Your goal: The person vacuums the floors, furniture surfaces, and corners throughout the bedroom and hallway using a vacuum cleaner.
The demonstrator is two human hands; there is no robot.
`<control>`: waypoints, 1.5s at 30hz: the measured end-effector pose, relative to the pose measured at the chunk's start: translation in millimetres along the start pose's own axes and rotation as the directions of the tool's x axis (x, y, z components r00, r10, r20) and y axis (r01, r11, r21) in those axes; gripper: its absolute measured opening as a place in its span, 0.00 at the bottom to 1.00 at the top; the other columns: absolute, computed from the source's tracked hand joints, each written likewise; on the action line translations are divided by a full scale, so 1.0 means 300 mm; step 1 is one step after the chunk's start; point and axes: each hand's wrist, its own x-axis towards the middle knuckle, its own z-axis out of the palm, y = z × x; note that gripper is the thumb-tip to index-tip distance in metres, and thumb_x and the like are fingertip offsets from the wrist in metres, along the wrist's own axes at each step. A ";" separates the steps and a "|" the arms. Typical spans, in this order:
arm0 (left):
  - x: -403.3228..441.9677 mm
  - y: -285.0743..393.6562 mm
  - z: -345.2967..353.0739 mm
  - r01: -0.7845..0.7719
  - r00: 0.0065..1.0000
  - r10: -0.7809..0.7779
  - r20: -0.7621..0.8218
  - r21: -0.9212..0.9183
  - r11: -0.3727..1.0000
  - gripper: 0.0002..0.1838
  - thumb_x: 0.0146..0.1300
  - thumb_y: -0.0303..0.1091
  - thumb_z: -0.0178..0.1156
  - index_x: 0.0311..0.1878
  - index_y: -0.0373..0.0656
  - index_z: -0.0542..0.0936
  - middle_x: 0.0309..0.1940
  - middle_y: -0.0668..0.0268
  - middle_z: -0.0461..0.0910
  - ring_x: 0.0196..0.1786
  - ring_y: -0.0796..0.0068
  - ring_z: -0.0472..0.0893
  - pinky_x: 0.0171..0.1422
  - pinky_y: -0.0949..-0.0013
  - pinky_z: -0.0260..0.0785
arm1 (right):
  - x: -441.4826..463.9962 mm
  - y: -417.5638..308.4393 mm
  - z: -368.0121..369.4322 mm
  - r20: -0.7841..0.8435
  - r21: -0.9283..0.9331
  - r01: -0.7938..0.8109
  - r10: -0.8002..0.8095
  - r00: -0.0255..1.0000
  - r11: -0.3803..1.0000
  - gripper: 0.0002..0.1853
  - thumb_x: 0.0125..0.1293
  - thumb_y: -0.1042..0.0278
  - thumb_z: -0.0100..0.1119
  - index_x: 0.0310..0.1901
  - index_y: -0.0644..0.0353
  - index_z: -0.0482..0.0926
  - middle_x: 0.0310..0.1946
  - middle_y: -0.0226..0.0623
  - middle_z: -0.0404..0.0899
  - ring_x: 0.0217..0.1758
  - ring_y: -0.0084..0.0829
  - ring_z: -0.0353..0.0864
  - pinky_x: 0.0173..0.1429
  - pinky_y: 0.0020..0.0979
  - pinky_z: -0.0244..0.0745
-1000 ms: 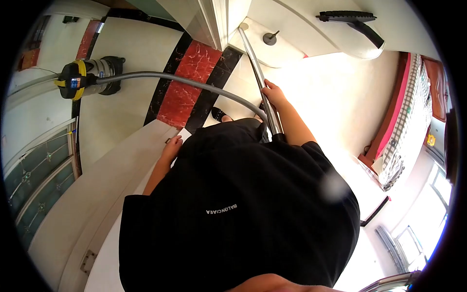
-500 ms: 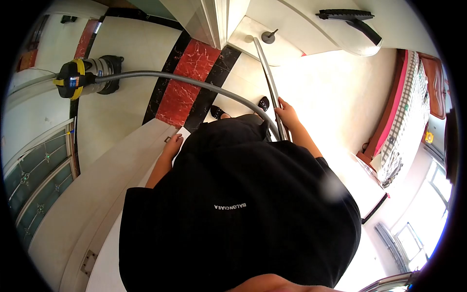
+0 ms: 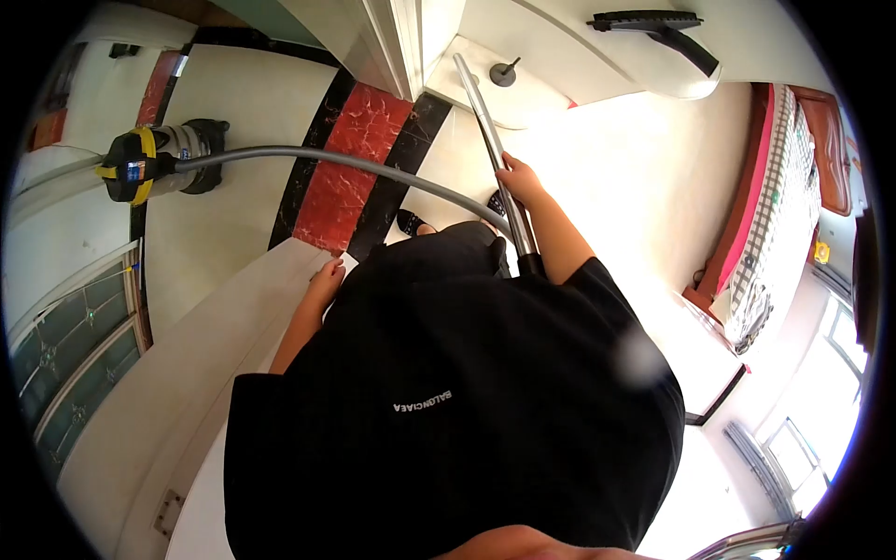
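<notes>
My right hand (image 3: 521,179) is wrapped round a shiny metal vacuum wand (image 3: 478,107) that slants from near my body to the tiles ahead. The wand's far end is a bare tube. A grey hose (image 3: 373,166) runs from beside my waist to a yellow-and-black canister vacuum cleaner (image 3: 154,165) on the left. At the edge of a white door (image 3: 233,299), my left hand (image 3: 328,277) has its fingers curled; its grip is partly hidden. Just right of the wand's far end stands a small dark round-based object (image 3: 504,73) with a short stem.
A red-and-black marble threshold strip (image 3: 350,131) crosses the pale floor. At upper right lies a black floor nozzle (image 3: 658,23). A bed (image 3: 770,205) with checked bedding stands right, a window (image 3: 812,448) beyond it. Dark slippers (image 3: 411,222) are on my feet.
My right hand and the wand have moved forward and a little left. The wand's far end is higher in view, and more of its near end shows. My left hand stays by the door.
</notes>
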 end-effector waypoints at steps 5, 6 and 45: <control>-0.091 -0.097 0.015 -0.047 0.998 0.047 -0.051 0.010 0.999 0.21 0.61 0.42 0.48 0.53 0.40 0.70 0.46 0.54 0.75 0.51 0.60 0.74 0.54 0.65 0.64 | 0.168 -0.033 0.024 -0.035 0.002 0.001 -0.001 0.999 1.000 0.34 0.49 0.62 0.54 0.61 0.61 0.62 0.49 0.47 0.74 0.48 0.34 0.75 0.52 0.28 0.66; -0.123 -0.087 0.010 0.041 0.998 -0.039 -0.042 0.031 0.999 0.21 0.61 0.43 0.49 0.53 0.39 0.70 0.45 0.54 0.76 0.49 0.60 0.75 0.53 0.65 0.65 | 0.187 -0.054 0.022 -0.018 0.052 -0.013 0.014 1.000 0.999 0.34 0.49 0.62 0.54 0.61 0.61 0.62 0.48 0.47 0.74 0.47 0.34 0.75 0.51 0.28 0.67; 0.226 1.053 0.343 0.184 0.967 0.085 0.241 -0.886 0.426 0.11 0.58 0.34 0.55 0.40 0.44 0.65 0.29 0.61 0.74 0.26 0.73 0.75 0.26 0.68 0.72 | -0.541 -0.282 -0.554 -0.343 0.490 0.663 -0.574 0.743 0.566 0.16 0.67 0.68 0.40 0.53 0.65 0.69 0.37 0.37 0.76 0.40 0.26 0.75 0.47 0.26 0.68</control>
